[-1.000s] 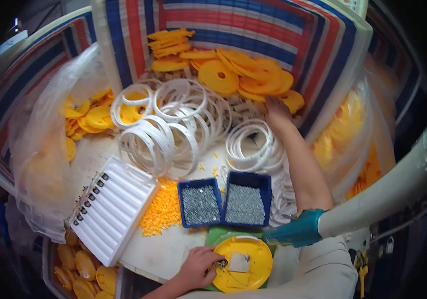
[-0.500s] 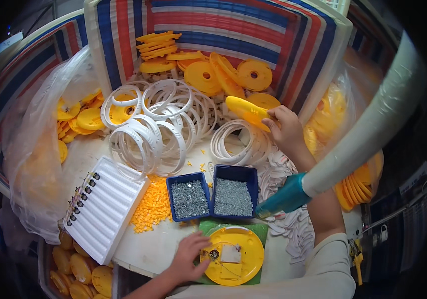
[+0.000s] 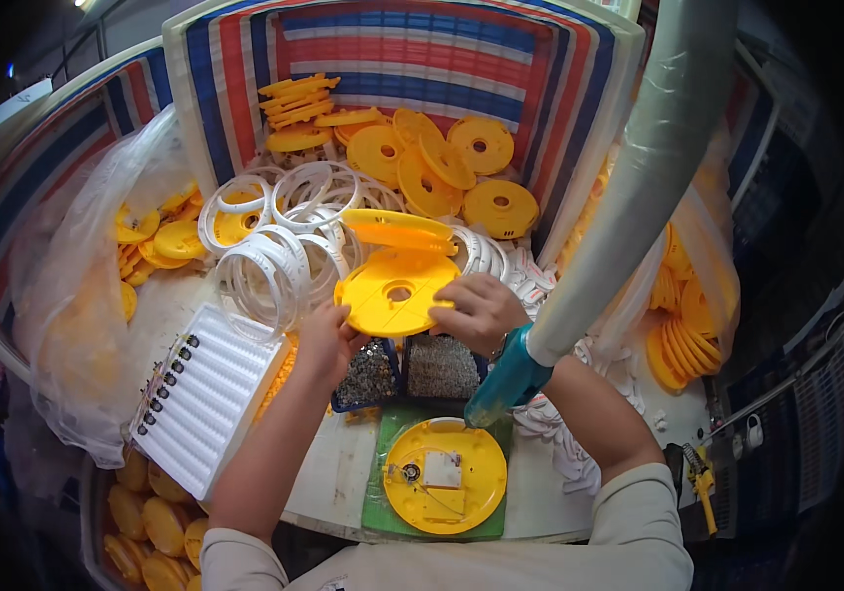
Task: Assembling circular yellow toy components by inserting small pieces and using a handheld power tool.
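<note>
My left hand (image 3: 325, 340) and my right hand (image 3: 481, 310) are closed on opposite edges of a round yellow plastic cover (image 3: 368, 300) with a central hole. They hold it tilted above two dark blue bins. Just behind it shows another yellow disc (image 3: 397, 231); whether my fingers also grip that one I cannot tell. Nearer me, a yellow round housing (image 3: 461, 517) lies on a green mat (image 3: 378, 507). Inside it are a white rectangular part, a small round dark part and a thin wire.
Blue bins (image 3: 363, 379) contain small metal pieces. White rings (image 3: 264, 271) and yellow discs (image 3: 501, 209) are heaped at the back. A white ridged tray (image 3: 205, 394) stands left, above a crate of yellow discs (image 3: 161, 527). A silver hose with teal nozzle (image 3: 511, 379) hangs at right.
My right hand has brought the yellow disc from the back right toward the middle. My left hand has left the housing on the mat and taken hold of the cover's left edge.
</note>
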Action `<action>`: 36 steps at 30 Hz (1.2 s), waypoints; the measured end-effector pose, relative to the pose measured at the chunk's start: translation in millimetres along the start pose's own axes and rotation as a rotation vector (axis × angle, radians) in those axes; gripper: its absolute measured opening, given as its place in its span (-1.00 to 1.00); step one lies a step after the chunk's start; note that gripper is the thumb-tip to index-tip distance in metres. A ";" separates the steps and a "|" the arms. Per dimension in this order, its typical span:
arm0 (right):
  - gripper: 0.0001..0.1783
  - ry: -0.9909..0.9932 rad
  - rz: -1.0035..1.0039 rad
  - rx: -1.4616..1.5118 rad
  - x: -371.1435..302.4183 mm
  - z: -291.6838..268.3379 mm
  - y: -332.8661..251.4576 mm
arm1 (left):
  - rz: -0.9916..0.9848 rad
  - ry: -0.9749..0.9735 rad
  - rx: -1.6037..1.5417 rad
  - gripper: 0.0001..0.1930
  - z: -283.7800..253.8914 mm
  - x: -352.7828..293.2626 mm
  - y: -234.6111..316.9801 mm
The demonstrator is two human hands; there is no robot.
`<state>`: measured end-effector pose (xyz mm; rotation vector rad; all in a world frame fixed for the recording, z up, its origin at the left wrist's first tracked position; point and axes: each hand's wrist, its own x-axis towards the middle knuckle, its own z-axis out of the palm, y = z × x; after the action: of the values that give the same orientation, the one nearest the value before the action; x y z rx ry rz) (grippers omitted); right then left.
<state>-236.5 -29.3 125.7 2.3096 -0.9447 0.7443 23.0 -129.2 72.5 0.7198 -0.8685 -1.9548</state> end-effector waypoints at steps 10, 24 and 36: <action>-0.71 -0.274 0.268 -0.197 -37.1 37.3 58.8 | 0.271 0.212 -0.268 -0.48 -56.9 -43.3 45.5; -0.94 0.404 0.525 -0.431 -17.0 -121.0 83.1 | 0.285 0.298 -0.367 -0.39 -57.1 -136.2 29.2; -0.83 0.334 1.054 0.747 -83.9 -177.0 -127.0 | 0.034 -0.127 -0.116 -0.35 -22.1 -194.7 -19.2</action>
<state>-243.1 201.1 162.5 1.9423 -1.9624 2.1177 121.6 41.3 74.1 0.5149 -0.8290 -2.0194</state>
